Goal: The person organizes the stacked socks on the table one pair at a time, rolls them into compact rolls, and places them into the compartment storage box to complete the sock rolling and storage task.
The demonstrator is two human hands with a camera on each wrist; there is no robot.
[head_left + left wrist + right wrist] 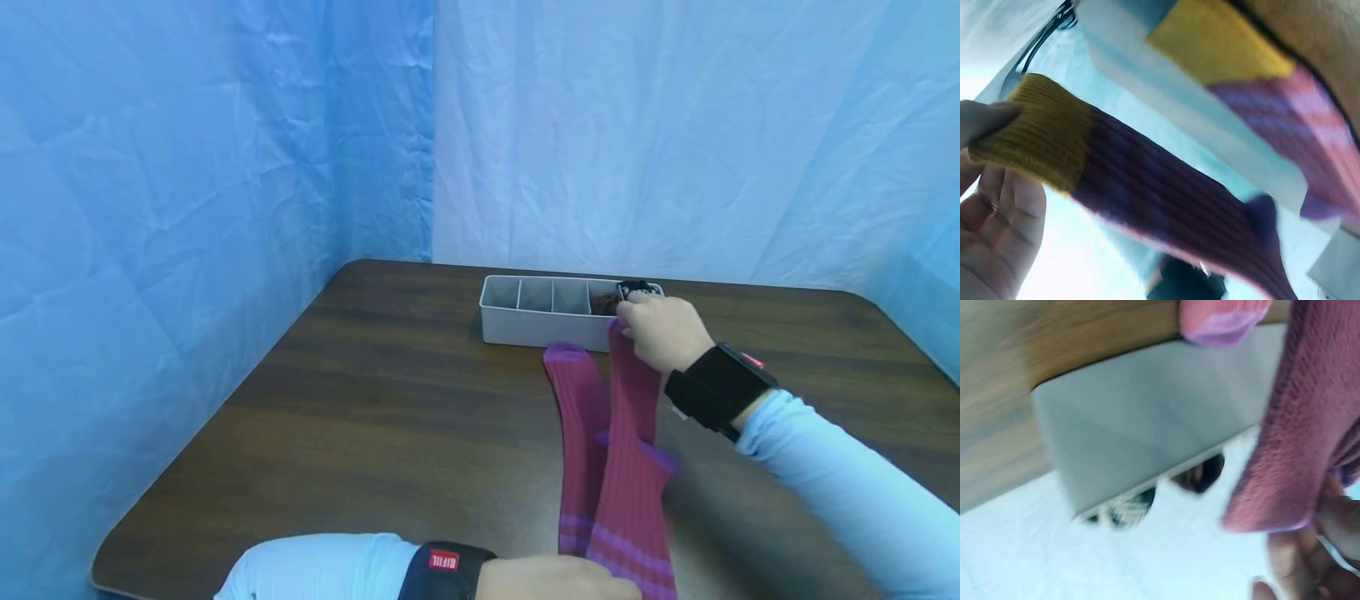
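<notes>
A maroon ribbed sock (630, 500) with purple stripes is stretched lengthwise over the table. My right hand (663, 329) pinches its purple toe beside the right end of a grey divided box (547, 327). At the near side my left hand (555, 577) grips the other end, a mustard cuff (1041, 134), between thumb and fingers. The matching sock (576, 400) lies to the left of the held one, its toe close to the front of the box. Its mustard cuff shows blurred in the left wrist view.
The box's right-hand compartments hold a dark brown bundle (603, 303) and a black patterned bundle (637, 287). Its left compartments show bare walls. Blue sheeting (225, 167) hangs along the left side and behind the brown wooden table (360, 417).
</notes>
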